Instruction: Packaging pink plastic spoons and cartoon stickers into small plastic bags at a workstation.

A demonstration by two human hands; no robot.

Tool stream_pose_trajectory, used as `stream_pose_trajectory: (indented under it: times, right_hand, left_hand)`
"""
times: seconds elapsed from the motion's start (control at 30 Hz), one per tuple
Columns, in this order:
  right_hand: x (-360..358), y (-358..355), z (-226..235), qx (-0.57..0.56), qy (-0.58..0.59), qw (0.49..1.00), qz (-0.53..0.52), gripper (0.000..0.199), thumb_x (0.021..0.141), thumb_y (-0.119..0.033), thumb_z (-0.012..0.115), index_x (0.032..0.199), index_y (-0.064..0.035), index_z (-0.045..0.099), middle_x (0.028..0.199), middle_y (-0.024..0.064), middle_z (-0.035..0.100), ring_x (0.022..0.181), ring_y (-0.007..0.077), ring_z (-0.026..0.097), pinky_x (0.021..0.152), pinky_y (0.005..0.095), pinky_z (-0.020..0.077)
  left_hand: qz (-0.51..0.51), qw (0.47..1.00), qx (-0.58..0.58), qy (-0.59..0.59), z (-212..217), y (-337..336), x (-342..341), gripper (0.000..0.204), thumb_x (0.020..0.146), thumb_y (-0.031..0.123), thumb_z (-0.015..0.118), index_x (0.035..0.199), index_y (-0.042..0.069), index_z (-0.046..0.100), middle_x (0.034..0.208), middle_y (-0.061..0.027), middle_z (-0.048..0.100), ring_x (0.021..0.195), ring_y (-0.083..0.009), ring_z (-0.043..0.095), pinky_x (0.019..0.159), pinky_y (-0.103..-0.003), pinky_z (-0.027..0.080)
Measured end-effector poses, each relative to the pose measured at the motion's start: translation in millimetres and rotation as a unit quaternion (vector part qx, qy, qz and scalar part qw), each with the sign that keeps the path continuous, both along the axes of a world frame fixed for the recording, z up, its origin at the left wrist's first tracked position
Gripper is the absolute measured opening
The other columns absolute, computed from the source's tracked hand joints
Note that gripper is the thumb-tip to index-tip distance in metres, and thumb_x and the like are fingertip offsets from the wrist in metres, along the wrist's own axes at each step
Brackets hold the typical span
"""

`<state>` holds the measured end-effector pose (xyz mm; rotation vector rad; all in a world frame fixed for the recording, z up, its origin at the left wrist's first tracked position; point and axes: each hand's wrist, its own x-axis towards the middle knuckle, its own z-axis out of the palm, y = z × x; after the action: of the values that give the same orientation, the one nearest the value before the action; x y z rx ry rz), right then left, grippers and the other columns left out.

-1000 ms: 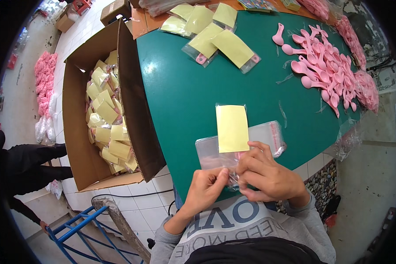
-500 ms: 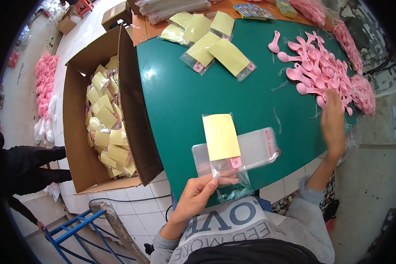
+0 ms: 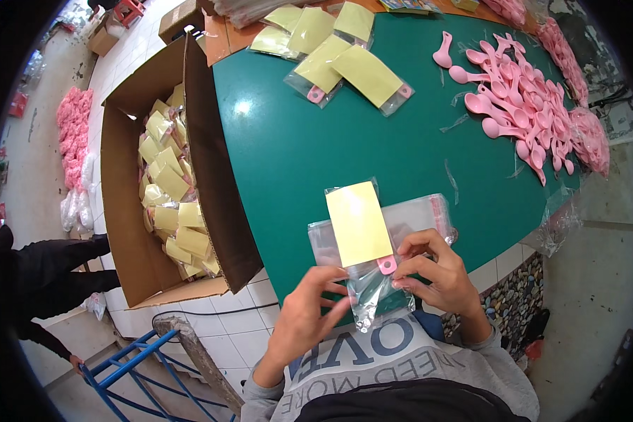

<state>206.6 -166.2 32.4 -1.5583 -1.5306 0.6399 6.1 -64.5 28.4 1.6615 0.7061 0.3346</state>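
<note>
In front of me a clear plastic bag (image 3: 373, 292) holds a yellow card (image 3: 360, 224). The handle end of a pink spoon (image 3: 387, 264) shows below the card. My left hand (image 3: 309, 309) has its curled fingers and thumb at the bag's lower left edge. Opposite it, my right hand (image 3: 439, 276) pinches the bag's right edge beside the handle end. Beneath the bag lies a stack of clear empty bags (image 3: 422, 214). To the far right are many loose pink spoons (image 3: 520, 98) in a pile.
Several filled bags with yellow cards (image 3: 366, 77) lie at the green table's (image 3: 288, 155) far side. An open cardboard box (image 3: 225, 190) of similar packs stands left. Beyond it are a person in dark clothes (image 3: 49, 274) and a blue metal frame (image 3: 133, 366). Plastic scraps (image 3: 451, 181) lie rightward.
My right hand has come back from the spoon pile to the bag's right edge. My left hand has shifted slightly, its fingers now at the bag's left edge.
</note>
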Motion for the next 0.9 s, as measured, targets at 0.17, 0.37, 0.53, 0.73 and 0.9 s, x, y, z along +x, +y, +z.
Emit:
stream_pose_trajectory:
  times: [0.17,0.37,0.53,0.73,0.9]
  right_hand:
    - [-4,-6,7,-0.083,0.091,0.991,-0.055,0.013,0.072,0.0,0.068,0.082,-0.0008,0.059,0.095,0.0093,0.051,0.083,0.0158,0.057,0.067,0.0264,0.0503]
    - [-18,-12,-4,-0.162,0.385,0.901,-0.116,0.006,0.083,0.0,0.058,0.084,0.0042,0.055,0.088,0.0078,0.056,0.076,0.009,0.059,0.059,0.0209,0.0514]
    - [-24,-9,-5,-0.164,0.363,0.904,-0.156,0.008,0.085,-0.001,0.057,0.086,0.0051,0.051,0.079,0.009,0.059,0.066,0.01,0.061,0.058,0.0216,0.0511]
    - [-28,-8,-8,-0.149,0.367,0.9,-0.184,0.01,0.086,0.0,0.055,0.093,0.0044,0.049,0.079,0.0101,0.061,0.064,0.0111,0.062,0.057,0.0212,0.0507]
    - [-29,-5,-5,-0.159,0.31,0.926,-0.146,0.031,0.086,0.001,0.054,0.115,0.001,0.045,0.082,0.0106,0.063,0.065,0.0126,0.063,0.057,0.0208,0.0507]
  left_hand:
    - [-0.019,0.997,0.071,0.022,-4,-3,3,0.013,0.073,-0.005,0.066,0.084,-0.003,0.059,0.095,-0.0107,0.057,0.08,-0.0136,0.061,0.062,-0.023,0.054]
    - [0.046,0.999,-0.017,0.004,-6,-14,8,0.013,0.074,-0.006,0.066,0.084,-0.003,0.059,0.092,-0.0085,0.056,0.08,-0.0124,0.06,0.066,-0.023,0.054]
    - [0.094,0.993,-0.071,-0.001,-14,-21,6,0.013,0.074,-0.003,0.067,0.084,-0.002,0.059,0.092,-0.0084,0.057,0.08,-0.0124,0.06,0.064,-0.023,0.056]
    - [0.197,0.961,-0.186,-0.048,-13,-29,10,0.015,0.077,-0.005,0.064,0.088,-0.002,0.054,0.094,-0.0084,0.055,0.078,-0.0109,0.059,0.057,-0.02,0.053]
    - [0.078,0.996,-0.037,-0.015,-21,-24,0,0.037,0.08,-0.002,0.062,0.112,0.002,0.044,0.1,-0.0095,0.053,0.078,-0.0127,0.059,0.053,-0.019,0.051]
